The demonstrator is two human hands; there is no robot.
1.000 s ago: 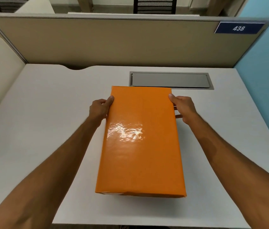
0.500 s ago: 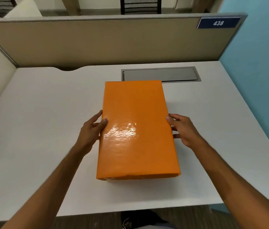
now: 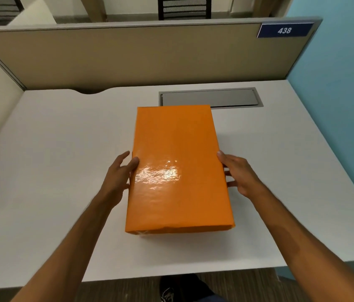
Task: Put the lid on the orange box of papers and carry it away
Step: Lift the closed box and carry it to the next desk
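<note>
The glossy orange box point(image 3: 177, 168) stands on the white desk point(image 3: 52, 171) with its orange lid on top, so the papers inside are hidden. My left hand point(image 3: 120, 174) presses against the box's left side at mid-length, thumb on the lid's edge. My right hand point(image 3: 238, 174) holds the right side opposite, thumb on the top edge and fingers down the side wall. The box rests on the desk surface.
A grey cable hatch point(image 3: 211, 98) is set into the desk just behind the box. A beige partition point(image 3: 128, 55) with a blue "438" sign point(image 3: 285, 30) closes the back, and a blue wall point(image 3: 345, 94) the right. My shoe point(image 3: 167, 294) shows below the desk's front edge.
Both hands slid from the box's far corners back to the middle of its long sides. The view pulled back, so the desk's front edge and floor show.
</note>
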